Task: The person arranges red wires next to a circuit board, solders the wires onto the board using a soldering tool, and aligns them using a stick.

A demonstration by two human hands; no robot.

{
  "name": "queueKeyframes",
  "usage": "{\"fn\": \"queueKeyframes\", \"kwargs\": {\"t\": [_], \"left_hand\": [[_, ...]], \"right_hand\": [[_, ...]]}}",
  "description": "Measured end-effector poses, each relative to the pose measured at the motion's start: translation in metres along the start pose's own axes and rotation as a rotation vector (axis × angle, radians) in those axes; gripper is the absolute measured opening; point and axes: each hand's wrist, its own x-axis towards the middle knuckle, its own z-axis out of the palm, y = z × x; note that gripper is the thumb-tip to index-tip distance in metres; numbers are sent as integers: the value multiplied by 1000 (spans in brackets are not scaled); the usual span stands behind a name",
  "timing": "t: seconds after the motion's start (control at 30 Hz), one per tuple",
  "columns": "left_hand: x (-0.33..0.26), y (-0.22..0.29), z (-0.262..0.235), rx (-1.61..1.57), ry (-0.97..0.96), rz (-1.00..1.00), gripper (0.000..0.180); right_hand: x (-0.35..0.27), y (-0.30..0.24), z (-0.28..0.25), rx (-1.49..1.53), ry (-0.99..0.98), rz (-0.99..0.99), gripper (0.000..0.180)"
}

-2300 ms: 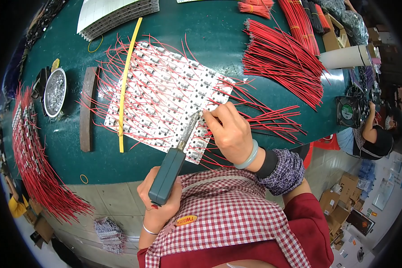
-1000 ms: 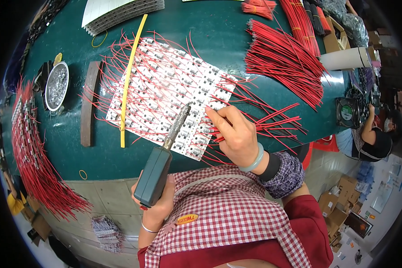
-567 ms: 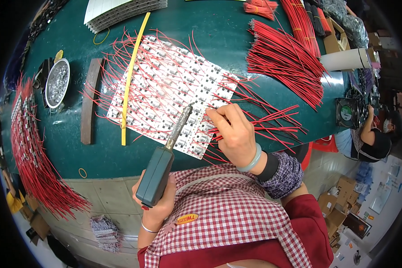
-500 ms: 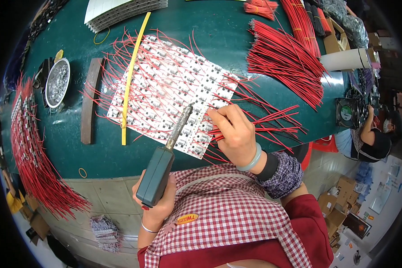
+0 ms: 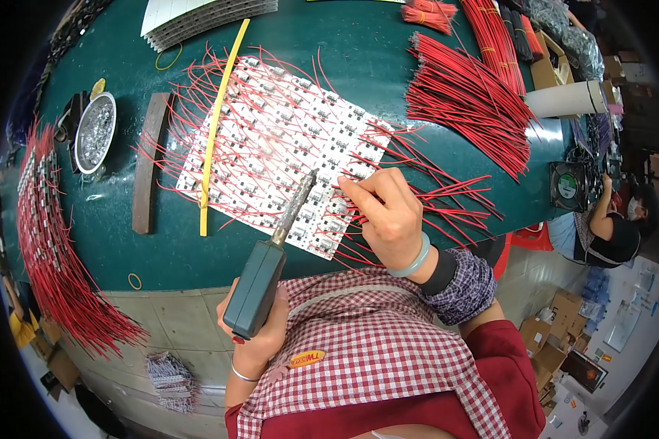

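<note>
One soldering iron [image 5: 271,252] (tip over the one white circuit panel [image 5: 271,146]) is gripped in the left hand [image 5: 260,329], while the right hand [image 5: 388,216] pinches one red wire [image 5: 417,192] against that panel's near edge.

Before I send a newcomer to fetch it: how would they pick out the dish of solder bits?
Start at the green table and the white circuit panel bristling with red wires. Go left past the yellow strip and the dark wooden bar. The round metal dish holding silvery scraps sits there, the only round shiny container on that side.
</note>
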Motion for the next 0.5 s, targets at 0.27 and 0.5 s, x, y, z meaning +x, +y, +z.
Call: {"fn": "queueKeyframes", "kwargs": {"t": [0.27, 0.5], "left_hand": [[-1, -1, 0, 16, -12, 2, 21], [-1, -1, 2, -6, 0, -4, 21]], "right_hand": [[-5, -1, -1, -27, -58, 17, 43], [-4, -3, 1, 64, -30, 106, 50]]}}
